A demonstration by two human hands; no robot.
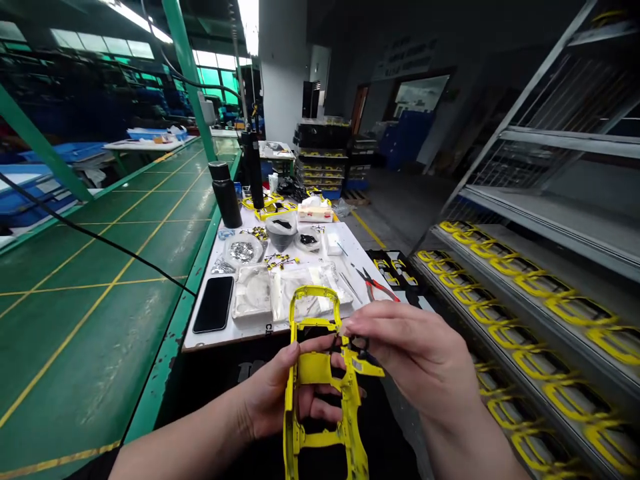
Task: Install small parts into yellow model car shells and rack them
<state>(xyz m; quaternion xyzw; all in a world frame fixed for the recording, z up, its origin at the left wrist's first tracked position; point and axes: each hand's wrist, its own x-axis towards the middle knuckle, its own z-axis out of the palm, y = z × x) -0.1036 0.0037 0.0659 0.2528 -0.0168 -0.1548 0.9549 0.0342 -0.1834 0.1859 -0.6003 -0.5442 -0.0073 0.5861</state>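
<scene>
A yellow plastic frame [315,368] with several openings is held upright in front of me, just before the near edge of the table. My left hand [280,380] wraps round it from the left and behind, and its fingers show through the openings. At the frame's right side, my right hand [420,353] is closed in a pinch near the upper part. A small dark piece [359,343] shows by those fingertips, partly hidden, and its kind is unclear.
On the white table [215,340] lie a phone [214,304], red-handled pliers [380,288], a bowl of metal parts [243,251] and bagged packs [253,291]. A green conveyor [115,320] runs along the left. Racks with yellow frames [530,357] stand at right.
</scene>
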